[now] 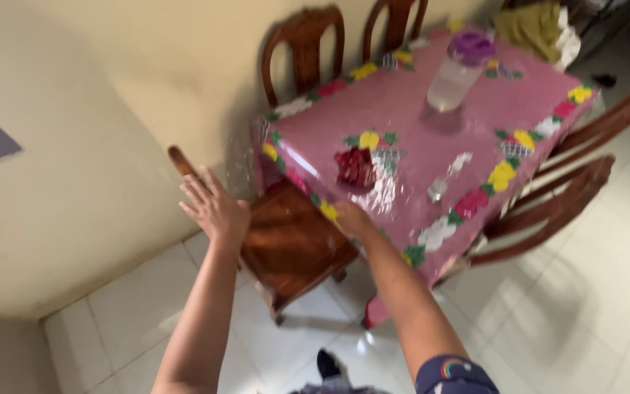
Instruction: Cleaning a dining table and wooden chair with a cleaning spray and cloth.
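I see a table (432,109) filling the 1 o'clock part of my view, draped in a pink cloth (402,102) with a flowered border under clear plastic; cream wall runs behind it from 9 to 12 o'clock, pale floor tiles (577,314) lie from 4 to 7 o'clock. Wooden chairs ring the table; the nearest chair (289,241) stands at centre, its seat tucked just under the table's near corner, two more at 12 o'clock, two at 3 o'clock. A heap of cloth (537,29) sits at the far end; a clear jug (457,73) with a purple lid stands on the table at 1 o'clock; a small red object (355,166) lies near centre. My left hand (213,208) hangs open, fingers spread, above that chair's back rail at 10 o'clock, holding nothing. My right hand (351,219) rests on the table's near corner; motion blur hides whether its fingers are curled or flat.
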